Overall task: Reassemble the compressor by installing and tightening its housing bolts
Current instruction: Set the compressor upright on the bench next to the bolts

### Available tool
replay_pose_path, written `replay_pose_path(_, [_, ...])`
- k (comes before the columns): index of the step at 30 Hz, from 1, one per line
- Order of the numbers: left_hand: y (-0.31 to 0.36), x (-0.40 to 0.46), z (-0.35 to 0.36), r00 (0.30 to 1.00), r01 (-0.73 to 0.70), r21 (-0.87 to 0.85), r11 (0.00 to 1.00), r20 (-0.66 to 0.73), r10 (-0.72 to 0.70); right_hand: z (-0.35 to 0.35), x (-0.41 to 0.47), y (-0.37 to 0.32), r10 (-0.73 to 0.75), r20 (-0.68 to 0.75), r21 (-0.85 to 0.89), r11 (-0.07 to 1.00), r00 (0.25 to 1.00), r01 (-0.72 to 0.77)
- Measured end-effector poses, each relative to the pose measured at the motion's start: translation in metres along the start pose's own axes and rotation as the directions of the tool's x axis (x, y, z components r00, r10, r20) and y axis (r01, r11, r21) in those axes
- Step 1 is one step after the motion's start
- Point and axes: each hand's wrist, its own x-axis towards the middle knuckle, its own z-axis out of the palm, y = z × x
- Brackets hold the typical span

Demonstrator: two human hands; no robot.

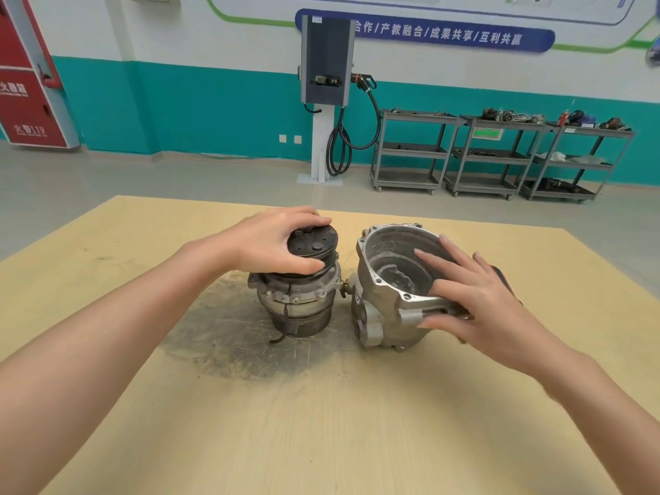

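- Here, a pale wooden surface (321, 423) fills the lower view, with a dark grimy smear in the middle.
- Three grey shelf carts (496, 155) stand against the far teal wall, beside a wall-mounted charger unit (326, 60) with a looped black cable.
- The silver housing (385, 298) sits on the surface right of centre, open end up and tilted.
- The compressor body (298, 298) stands upright just beside it on the smear, black pulley on top.
- The hands are apart: the left hand (275, 241) curls over the pulley, gripping its rim.
- The right hand (475, 301) holds the housing rim, fingers inside, thumb outside.
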Motion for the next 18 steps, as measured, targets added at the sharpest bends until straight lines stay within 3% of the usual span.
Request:
replay_pose_path(3, [0.001,-0.001,0.000,1.000,0.009,0.003,1.000,-0.002,-0.009,-0.017,-0.002,0.019,-0.042,0.054,-0.116,0.992,0.998,0.048])
replay_pose_path(7, [0.001,-0.002,0.000,1.000,0.018,0.011,1.000,-0.015,-0.018,-0.040,-0.003,0.035,0.180,0.207,-0.325,0.940,0.962,-0.106])
replay_pose_path(9, [0.001,-0.002,0.001,0.999,0.033,0.024,0.999,-0.029,-0.032,-0.049,-0.007,0.032,0.168,0.186,-0.176,0.975,0.968,-0.135])
replay_pose_path(11, [0.002,-0.003,0.003,0.997,0.063,0.042,0.997,-0.055,-0.061,-0.053,-0.011,0.016,0.125,0.067,0.101,0.986,0.990,-0.131])
replay_pose_path(13, [0.003,-0.004,0.003,0.993,0.097,0.056,0.994,-0.079,-0.093,-0.051,-0.009,-0.004,0.099,0.033,0.214,0.971,0.995,-0.104])
replay_pose_path(16, [0.005,-0.005,0.004,0.987,0.135,0.071,0.988,-0.095,-0.128,-0.031,-0.002,-0.024,0.150,0.141,0.154,0.973,0.979,-0.171])
replay_pose_path(18, [0.007,-0.006,0.006,0.981,0.166,0.081,0.983,-0.114,-0.156,-0.013,0.000,-0.027,0.184,0.125,0.046,0.981,0.975,-0.191])
